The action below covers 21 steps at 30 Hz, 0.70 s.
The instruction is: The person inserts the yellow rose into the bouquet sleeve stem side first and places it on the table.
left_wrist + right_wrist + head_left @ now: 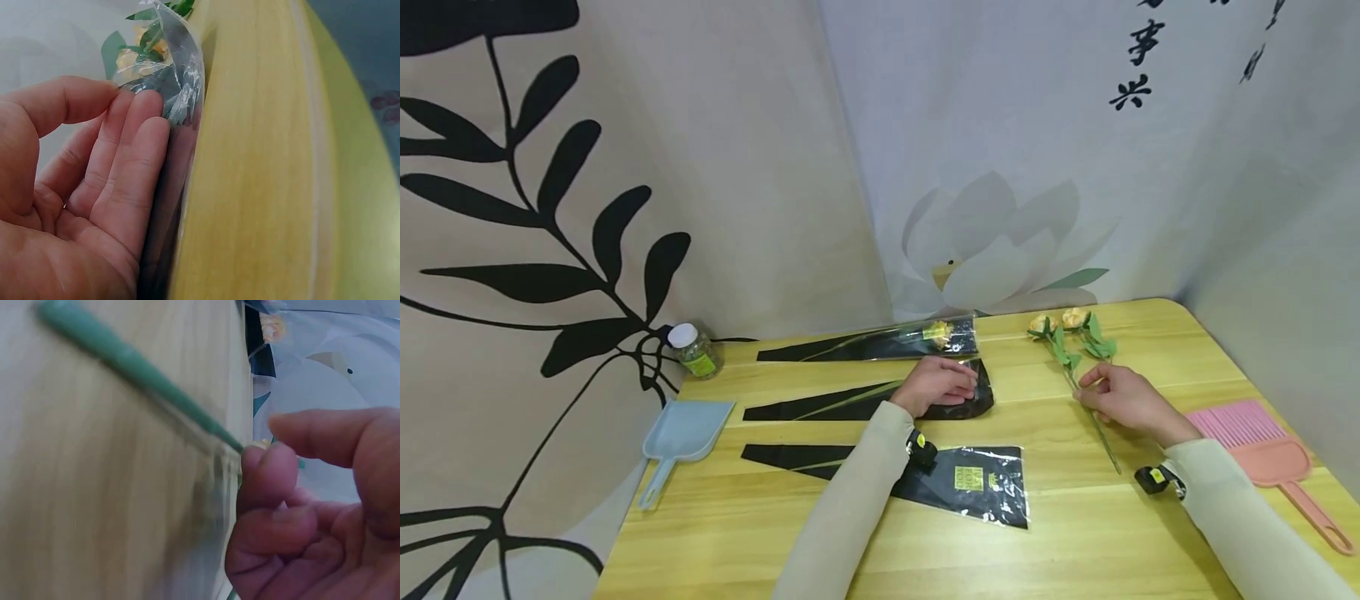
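Observation:
My left hand (936, 386) lies over the middle black flower sleeve (835, 403) near its wide right end. In the left wrist view, thumb and forefinger pinch at the clear film (187, 81), and the other fingers extend along the sleeve. My right hand (1123, 400) pinches the green stem (125, 359) of an artificial rose (1042, 324) with a peach-yellow bloom. A second such rose (1075, 317) lies beside it, its lower stem hidden by the hand. The back sleeve (880, 343) has a yellow flower in its wide end. Partly under my left forearm lies the front sleeve (936, 477), flat.
A pale blue dustpan (681, 429) lies at the table's left edge, near a jar (696, 354) with a white lid. At the right, beside my forearm, is a pink dustpan (1273, 458) with a pink comb-like part. A patterned cloth hangs behind the table.

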Each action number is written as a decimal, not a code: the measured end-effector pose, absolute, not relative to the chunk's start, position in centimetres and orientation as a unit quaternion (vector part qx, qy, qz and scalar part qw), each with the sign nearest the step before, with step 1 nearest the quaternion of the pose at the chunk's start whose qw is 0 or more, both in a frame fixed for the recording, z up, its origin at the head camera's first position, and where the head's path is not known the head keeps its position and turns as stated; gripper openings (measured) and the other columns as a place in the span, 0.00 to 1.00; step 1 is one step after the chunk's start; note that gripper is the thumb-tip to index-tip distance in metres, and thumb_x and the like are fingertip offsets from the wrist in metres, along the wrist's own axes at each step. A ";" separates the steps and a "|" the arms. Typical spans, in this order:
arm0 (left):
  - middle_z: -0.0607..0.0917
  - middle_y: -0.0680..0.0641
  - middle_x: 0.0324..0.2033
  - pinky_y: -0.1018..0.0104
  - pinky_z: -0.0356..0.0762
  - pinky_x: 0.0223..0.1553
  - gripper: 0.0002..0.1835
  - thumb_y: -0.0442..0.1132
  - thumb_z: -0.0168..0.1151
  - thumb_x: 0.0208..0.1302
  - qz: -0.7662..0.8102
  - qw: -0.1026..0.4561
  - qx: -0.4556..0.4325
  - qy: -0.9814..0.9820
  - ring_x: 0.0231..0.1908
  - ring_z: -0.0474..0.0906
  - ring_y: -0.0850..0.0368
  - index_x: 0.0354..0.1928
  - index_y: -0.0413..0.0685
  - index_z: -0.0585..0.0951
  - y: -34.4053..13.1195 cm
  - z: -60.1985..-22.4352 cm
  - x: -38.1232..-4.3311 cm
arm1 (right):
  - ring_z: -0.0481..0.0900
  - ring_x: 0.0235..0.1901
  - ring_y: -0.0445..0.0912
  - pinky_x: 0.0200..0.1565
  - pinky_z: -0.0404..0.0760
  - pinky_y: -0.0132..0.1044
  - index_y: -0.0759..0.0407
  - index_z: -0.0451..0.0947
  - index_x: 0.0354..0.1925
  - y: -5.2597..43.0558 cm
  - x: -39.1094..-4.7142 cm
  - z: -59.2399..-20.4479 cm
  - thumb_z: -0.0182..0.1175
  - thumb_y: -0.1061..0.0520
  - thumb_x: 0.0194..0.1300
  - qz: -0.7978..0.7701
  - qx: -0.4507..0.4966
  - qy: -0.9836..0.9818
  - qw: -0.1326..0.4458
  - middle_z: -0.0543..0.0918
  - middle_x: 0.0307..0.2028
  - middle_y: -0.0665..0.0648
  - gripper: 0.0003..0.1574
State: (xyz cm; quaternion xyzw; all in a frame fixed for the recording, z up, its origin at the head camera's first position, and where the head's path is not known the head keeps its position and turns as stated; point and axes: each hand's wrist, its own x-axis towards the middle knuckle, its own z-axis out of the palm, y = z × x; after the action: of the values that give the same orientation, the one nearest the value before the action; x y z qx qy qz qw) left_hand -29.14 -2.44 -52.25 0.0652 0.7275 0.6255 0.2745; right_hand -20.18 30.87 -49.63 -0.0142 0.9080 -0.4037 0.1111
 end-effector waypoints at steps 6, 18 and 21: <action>0.94 0.47 0.39 0.62 0.92 0.45 0.07 0.38 0.72 0.68 0.631 0.275 0.065 0.722 0.37 0.91 0.58 0.46 0.49 0.92 -2.6 -52.0 -29.1 | 0.78 0.23 0.46 0.25 0.78 0.36 0.70 0.75 0.54 31.2 -20.1 -49.8 0.66 0.51 0.74 -0.400 -0.020 0.906 0.136 0.79 0.30 0.55 0.24; 0.93 0.47 0.40 0.62 0.92 0.46 0.09 0.39 0.72 0.68 0.629 0.290 0.072 0.718 0.39 0.91 0.57 0.48 0.47 0.92 -2.8 -52.0 -29.0 | 0.74 0.16 0.43 0.20 0.77 0.35 0.63 0.80 0.39 31.1 -20.0 -50.0 0.70 0.55 0.70 -0.396 -0.027 0.901 0.174 0.81 0.23 0.54 0.12; 0.93 0.47 0.40 0.61 0.92 0.47 0.10 0.39 0.72 0.69 0.626 0.290 0.073 0.721 0.40 0.91 0.57 0.48 0.46 0.92 -2.8 -52.0 -29.0 | 0.75 0.17 0.44 0.20 0.78 0.36 0.64 0.81 0.41 31.0 -20.1 -50.1 0.69 0.55 0.70 -0.402 -0.026 0.900 0.166 0.82 0.24 0.55 0.12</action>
State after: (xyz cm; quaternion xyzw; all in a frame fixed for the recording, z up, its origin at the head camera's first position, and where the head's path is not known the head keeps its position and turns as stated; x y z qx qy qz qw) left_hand -28.95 -2.78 -52.02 0.0727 0.7208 0.6256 0.2896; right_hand -20.08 30.96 -50.05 -0.0262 0.9001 -0.4020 0.1662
